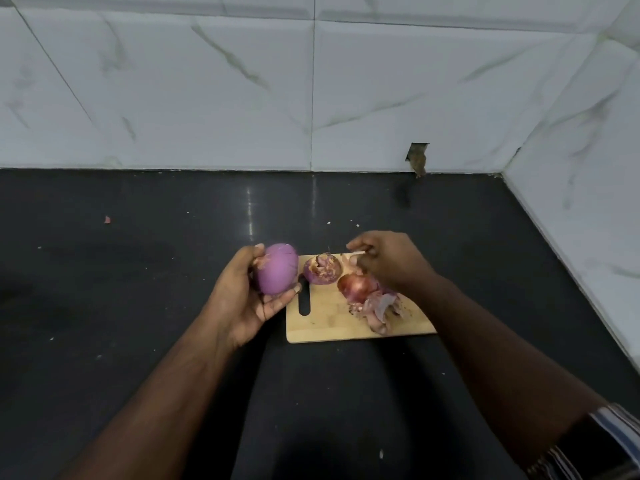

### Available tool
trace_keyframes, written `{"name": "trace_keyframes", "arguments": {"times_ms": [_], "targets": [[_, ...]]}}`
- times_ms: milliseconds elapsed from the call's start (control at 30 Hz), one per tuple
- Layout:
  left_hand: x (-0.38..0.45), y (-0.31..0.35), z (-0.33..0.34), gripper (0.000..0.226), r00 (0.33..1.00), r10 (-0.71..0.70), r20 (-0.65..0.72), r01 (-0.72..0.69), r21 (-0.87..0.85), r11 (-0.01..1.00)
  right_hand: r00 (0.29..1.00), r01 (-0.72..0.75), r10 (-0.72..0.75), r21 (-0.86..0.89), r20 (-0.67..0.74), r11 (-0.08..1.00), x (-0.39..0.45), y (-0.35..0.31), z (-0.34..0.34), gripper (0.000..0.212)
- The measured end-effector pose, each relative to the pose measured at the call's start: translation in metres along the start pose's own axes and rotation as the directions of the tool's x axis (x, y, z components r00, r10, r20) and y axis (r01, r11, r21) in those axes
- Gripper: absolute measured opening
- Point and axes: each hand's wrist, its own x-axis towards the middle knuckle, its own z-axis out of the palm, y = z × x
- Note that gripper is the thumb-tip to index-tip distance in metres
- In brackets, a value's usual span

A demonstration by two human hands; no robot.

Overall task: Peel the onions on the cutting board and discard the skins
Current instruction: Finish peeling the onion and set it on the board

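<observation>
Looking down from the head camera, a wooden cutting board [332,323] lies on the dark tabletop [138,289]. On it sit a partly peeled onion [322,270] by the handle slot, an unpeeled red-brown onion [356,287] just beside it, and a heap of loose skins [379,311] touching that second onion.

The left hand [249,296] has its grip curled around a peeled purple onion [277,268], held up off the board, just left of the board's edge; thumb at the onion's top, fingertips under its lower side.

The right hand [388,259] hovers over the board's far side, its grip pinched on a thin pale strip of skin [356,253] that points toward the partly peeled onion.

The right forearm covers the board's right end and part of the skins. A striped sleeve [595,441] is cut off at the lower right corner. Whether the pinched strip is attached to any onion is hard to make out.
</observation>
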Motion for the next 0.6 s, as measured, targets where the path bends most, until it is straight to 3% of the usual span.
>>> {"name": "trace_keyframes", "arguments": {"times_ms": [67, 200, 300, 400, 500, 600], "targets": [[-0.001, -0.004, 0.010, 0.047, 1.000, -0.015, 0.021, 0.014, 0.008, 1.000, 0.995, 0.044, -0.037, -0.082, 0.094, 0.996, 0.001, 0.002, 0.005, 0.030], [-0.006, -0.009, 0.024, 0.050, 0.999, -0.038, 0.039, 0.037, 0.016, 0.999, 0.997, 0.071, -0.072, -0.087, -0.010, 0.994, -0.004, 0.006, -0.006, 0.031], [-0.009, -0.012, 0.033, 0.054, 0.998, -0.044, 0.043, 0.042, 0.032, 0.999, 0.989, 0.136, -0.129, 0.103, -0.067, 0.985, -0.020, -0.003, -0.013, 0.040], [-0.010, -0.015, 0.043, 0.064, 0.997, -0.035, 0.069, 0.030, 0.072, 0.997, 0.976, 0.200, -0.217, 0.348, 0.012, 0.916, -0.036, -0.026, -0.010, 0.062], [-0.012, -0.016, 0.055, 0.066, 0.992, -0.020, 0.122, 0.003, 0.143, 0.990, 0.963, 0.246, -0.266, 0.250, 0.049, 0.937, -0.037, -0.033, -0.001, 0.087], [-0.015, -0.014, 0.061, 0.059, 0.993, -0.008, 0.116, -0.021, 0.244, 0.970, 0.969, 0.241, -0.245, 0.294, -0.025, 0.925, -0.034, -0.029, -0.006, 0.073]]}}
